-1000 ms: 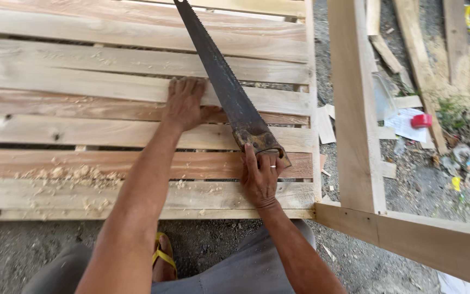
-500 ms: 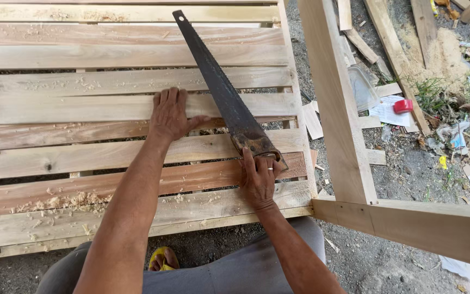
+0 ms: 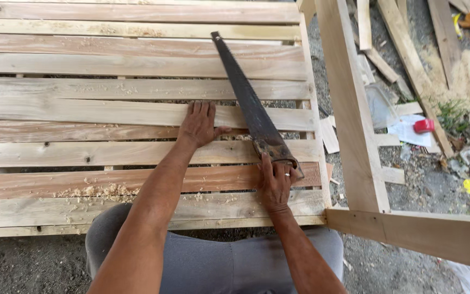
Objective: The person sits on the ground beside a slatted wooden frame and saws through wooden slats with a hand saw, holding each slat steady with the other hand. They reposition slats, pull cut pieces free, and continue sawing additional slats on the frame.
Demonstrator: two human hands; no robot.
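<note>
Two hands work side by side on the slats. The right hand [image 3: 276,182] is wrapped around the handle of a long, dark, rusty-bladed handsaw [image 3: 248,106], fingers curled shut on the grip, a ring showing on one finger. The left hand [image 3: 199,124] lies flat with fingers together and thumb out, pressing down on a pale wooden plank [image 3: 110,112] just to the left of the blade, not touching it as far as I can tell.

From the right hand the saw runs away from the body and leans to the left, its long axis crossing the planks at a slant; the narrow tip ends several boards further out. The planks lie crosswise, left to right, forming a slatted wooden platform [image 3: 55,158] on the ground. Loose sawdust [image 3: 96,190] sits on a reddish board nearer the person's left side. To the right stands a pale timber frame [image 3: 349,109], with offcuts and a small red object [image 3: 424,126] on the dirt beyond.
</note>
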